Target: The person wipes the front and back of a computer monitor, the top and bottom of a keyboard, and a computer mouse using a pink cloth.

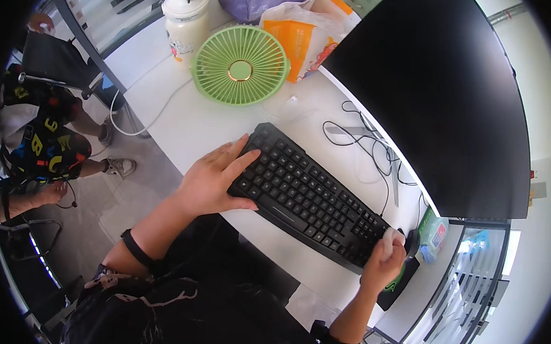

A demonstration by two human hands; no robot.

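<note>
A black computer keyboard (302, 192) lies slantwise on the white desk (159, 132) before me. Across its left end spreads my left hand (216, 178), with fingertips on the far left corner and the thumb at the near edge. A crumpled white wipe (391, 240) is pinched in my right hand (386, 264), at the keyboard's right end. Part of the number keys is hidden behind that hand. Right beside it are a dark mouse (412, 244) and a black mouse pad (399, 283) with a green print, partly covered by my hand.
A large monitor (435, 106) stands behind the keyboard, with loose black cables (376, 142) below it. Farther left are a green fan (240, 66), a lidded bottle (185, 29) and an orange-white bag (290, 40). A pack of wipes (435, 236) lies right. Another person (46, 134) sits at left.
</note>
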